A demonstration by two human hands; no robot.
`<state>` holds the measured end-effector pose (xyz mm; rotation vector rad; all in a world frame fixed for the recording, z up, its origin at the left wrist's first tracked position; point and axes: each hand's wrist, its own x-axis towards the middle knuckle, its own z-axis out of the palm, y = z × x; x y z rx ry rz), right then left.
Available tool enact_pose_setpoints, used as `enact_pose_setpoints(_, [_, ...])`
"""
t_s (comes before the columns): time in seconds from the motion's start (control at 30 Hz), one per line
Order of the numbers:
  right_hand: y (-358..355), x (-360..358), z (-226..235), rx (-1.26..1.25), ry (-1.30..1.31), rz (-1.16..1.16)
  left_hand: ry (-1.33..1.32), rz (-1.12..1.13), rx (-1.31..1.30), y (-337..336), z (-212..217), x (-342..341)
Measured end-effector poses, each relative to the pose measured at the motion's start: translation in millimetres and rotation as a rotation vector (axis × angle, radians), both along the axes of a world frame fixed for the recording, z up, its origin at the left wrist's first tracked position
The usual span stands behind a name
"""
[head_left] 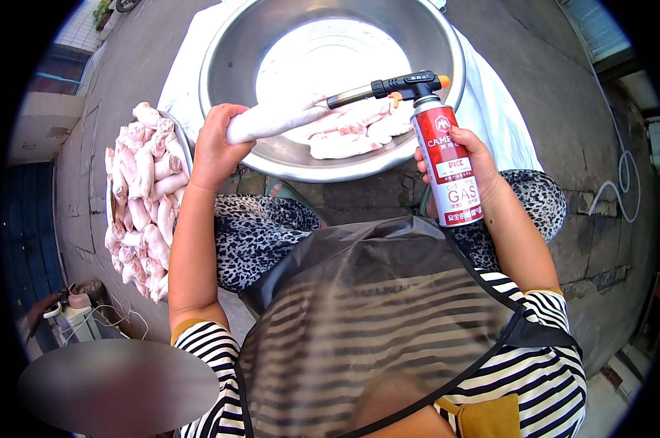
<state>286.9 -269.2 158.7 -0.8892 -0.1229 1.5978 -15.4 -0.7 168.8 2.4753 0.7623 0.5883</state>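
Observation:
Over the near rim of a wide metal basin (224, 69), my left hand (226, 139) grips a pale pig's trotter (275, 121) by its thick end, the foot end pointing right. My right hand (465, 157) is wrapped round the red and white gas can of a blowtorch (447, 164). The torch's black head and metal nozzle (350, 95) point left, the tip close to the trotter's foot end. Whether a flame burns cannot be made out. Inside the basin, below the nozzle, lie several more trotters (348, 142).
On my left a tray (187, 142) is heaped with several pale trotters (143, 197). White cloth (490, 95) spreads under the basin. A pale hose (626, 182) lies coiled on the grey paving at right. Cables and a bucket-like container (89, 292) stand at lower left.

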Motion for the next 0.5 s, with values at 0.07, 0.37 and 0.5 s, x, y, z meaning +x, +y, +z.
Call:
enact_pose_setpoints(0.07, [0.1, 0.0, 1.0, -0.009, -0.009, -0.001, -0.006, 0.001, -0.003, -0.1, 0.3, 0.1])
enact_pose_setpoints(0.37, [0.3, 0.1, 1.3, -0.005, -0.011, 0.013, -0.016, 0.003, 0.013, -0.4, 0.8, -1.2])
enact_pose_setpoints(0.5, [0.5, 0.5, -0.2, -0.009, 0.003, 0.018, -0.022, -0.008, 0.011, 0.7, -1.3, -2.7])
